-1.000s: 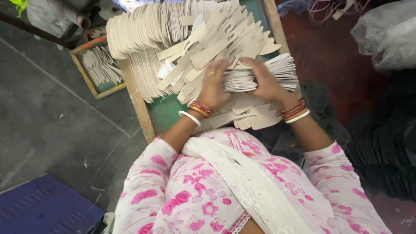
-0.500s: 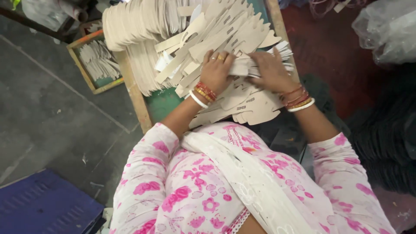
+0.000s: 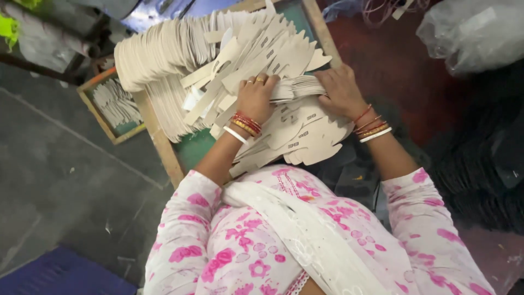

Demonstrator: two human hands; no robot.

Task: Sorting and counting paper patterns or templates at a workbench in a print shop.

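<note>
My left hand [image 3: 254, 97] and my right hand [image 3: 341, 90] press from both sides on a stack of beige cut cardboard pieces [image 3: 299, 87], held on edge between them. Both wrists carry red, gold and white bangles. The stack rests on a heap of loose flat cardboard pieces [image 3: 297, 139] of the same shape, spread over a green-topped wooden tray table [image 3: 164, 150]. A long curved row of more cardboard pieces [image 3: 158, 52] stands on edge at the table's far left. My pink flowered sleeves and a white scarf fill the lower part of the view.
A small wooden tray [image 3: 112, 104] with more beige pieces sits on the grey floor to the left. A blue crate [image 3: 60, 273] is at the lower left. A clear plastic bag [image 3: 475, 33] lies at the upper right, dark stacked material [image 3: 486, 169] at the right.
Both hands have shifted with the stack a little toward the far side of the table, squeezing the pieces closer together. The camera view has moved slightly.
</note>
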